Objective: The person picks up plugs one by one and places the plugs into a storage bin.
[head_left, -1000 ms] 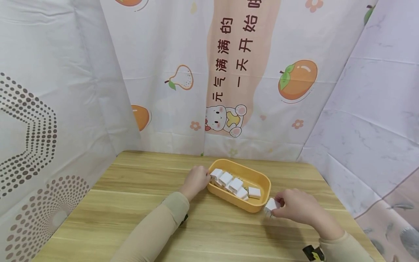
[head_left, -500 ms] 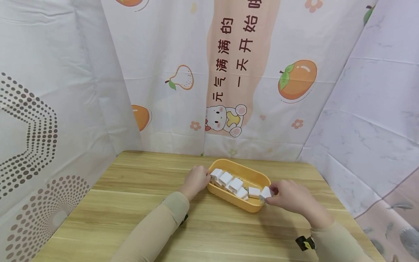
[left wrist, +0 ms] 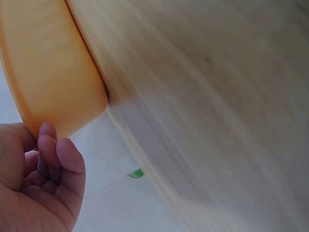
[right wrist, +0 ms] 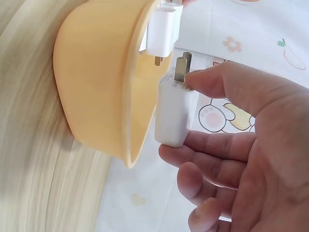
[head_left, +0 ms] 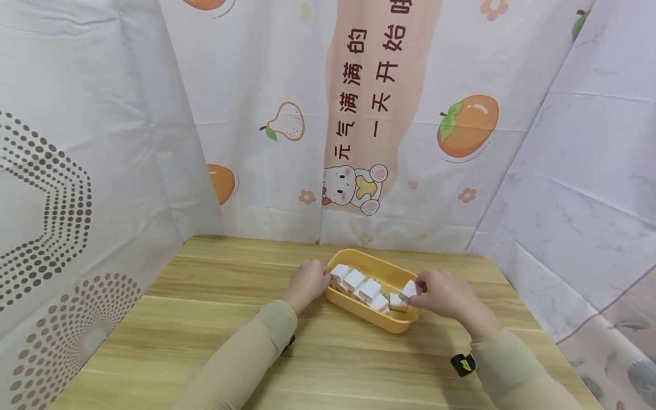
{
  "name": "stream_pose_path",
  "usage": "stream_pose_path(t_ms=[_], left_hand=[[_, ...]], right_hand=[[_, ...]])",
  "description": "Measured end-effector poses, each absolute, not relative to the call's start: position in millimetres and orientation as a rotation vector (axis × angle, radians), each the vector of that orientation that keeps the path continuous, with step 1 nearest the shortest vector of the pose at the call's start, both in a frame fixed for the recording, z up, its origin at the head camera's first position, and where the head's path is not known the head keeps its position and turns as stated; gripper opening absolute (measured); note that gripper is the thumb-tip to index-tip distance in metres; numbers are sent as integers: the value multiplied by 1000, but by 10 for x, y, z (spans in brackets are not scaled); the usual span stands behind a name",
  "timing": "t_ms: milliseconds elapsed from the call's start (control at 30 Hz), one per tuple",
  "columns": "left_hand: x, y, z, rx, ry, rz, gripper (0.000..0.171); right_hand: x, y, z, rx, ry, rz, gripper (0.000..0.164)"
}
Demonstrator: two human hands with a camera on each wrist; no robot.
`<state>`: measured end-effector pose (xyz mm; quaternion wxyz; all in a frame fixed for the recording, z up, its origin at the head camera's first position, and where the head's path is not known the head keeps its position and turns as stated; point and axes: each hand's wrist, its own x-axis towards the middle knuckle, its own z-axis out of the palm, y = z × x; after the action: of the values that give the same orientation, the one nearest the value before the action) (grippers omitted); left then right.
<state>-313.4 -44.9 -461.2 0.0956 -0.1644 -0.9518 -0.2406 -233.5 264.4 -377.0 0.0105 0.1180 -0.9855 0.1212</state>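
An oblong yellow-orange plastic basket (head_left: 379,320) stands on the wooden table, with several white plug chargers (head_left: 369,289) lying in a row inside. My left hand (head_left: 309,282) pinches the basket's left end at the rim; in the left wrist view thumb and fingertips meet on its edge. Over the basket's right end, my right hand (head_left: 448,293) pinches another white charger (right wrist: 173,113) between thumb and fingers. The right wrist view shows its two flat metal prongs beside the thumb. A charger (head_left: 397,302) in the basket lies just under the held one.
The wood-grain table (head_left: 328,370) spreads around the basket. Behind it hangs a printed curtain (head_left: 266,171) with fruit and lettering, and further cloths hang along the left and right sides. Dark wrist straps (head_left: 463,364) show at the sleeves.
My right hand has carried the charger up from beside the basket's right end, over the rim, and leftward above the inside. The left hand keeps its place on the rim.
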Motion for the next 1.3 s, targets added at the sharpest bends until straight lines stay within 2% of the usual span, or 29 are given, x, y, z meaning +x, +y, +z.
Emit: stream_pose_path(t_ms=[433, 667, 1300], left_hand=[[-3127, -448, -4607, -482, -2829, -711, 42], [-3122, -452, -4599, -491, -2827, -711, 41], [-3115, -463, -4597, -509, -2812, -708, 43]], right_hand=[[-2549, 2667, -3832, 340, -3092, 405, 34], [-2591, 2639, -3873, 320, -3110, 383, 36], [-2646, 2535, -4017, 275, -3163, 315, 30]])
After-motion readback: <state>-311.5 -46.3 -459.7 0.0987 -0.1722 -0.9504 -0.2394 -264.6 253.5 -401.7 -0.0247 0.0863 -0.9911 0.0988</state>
